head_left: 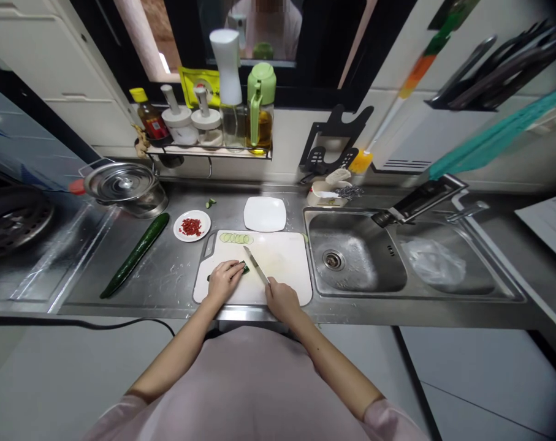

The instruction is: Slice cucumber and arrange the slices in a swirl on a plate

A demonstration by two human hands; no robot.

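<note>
Cucumber piece (pixel 245 267), just one, one knife (pixel 257 266), one board (pixel 287 263)

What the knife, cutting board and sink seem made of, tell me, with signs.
Knife: blade likely metal, grey with a pale sheen; the right hand hides the handle.
Cutting board: probably plastic, smooth, matte white with grey edging.
Sink: apparently stainless steel, satiny grey with bright, blurred reflections.

Cucumber slices (pixel 236 238) on board (pixel 287 257), sink (pixel 358 266) right
</note>
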